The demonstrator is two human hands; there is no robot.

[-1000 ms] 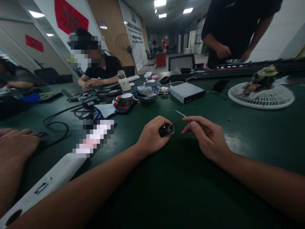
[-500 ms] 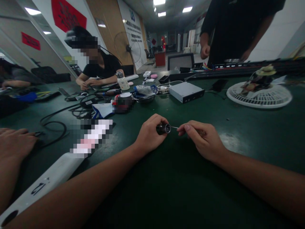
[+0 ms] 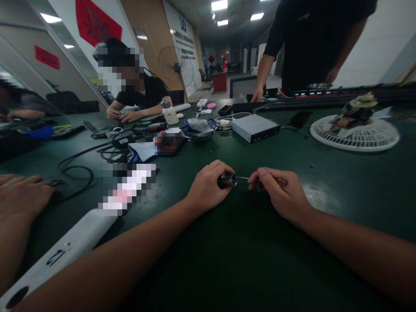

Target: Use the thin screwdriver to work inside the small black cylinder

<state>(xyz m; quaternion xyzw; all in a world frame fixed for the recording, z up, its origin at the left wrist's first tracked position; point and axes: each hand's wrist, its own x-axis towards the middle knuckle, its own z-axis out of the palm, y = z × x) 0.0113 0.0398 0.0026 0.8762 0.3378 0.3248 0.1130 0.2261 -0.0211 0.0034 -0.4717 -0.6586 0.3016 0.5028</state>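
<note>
My left hand (image 3: 206, 189) is clamped around a small black cylinder (image 3: 226, 181), its open end facing right. My right hand (image 3: 279, 190) pinches a thin metal pin (image 3: 243, 177), whose tip meets that open end. Both hands sit close together above the dark green bench (image 3: 208, 260), with a silver metal box (image 3: 255, 128) beyond them.

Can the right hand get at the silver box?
Probably yes. Nothing stands between the right hand and the silver box across the green table, but that hand is pinching a thin rod, so it would likely have to let go first.
</note>
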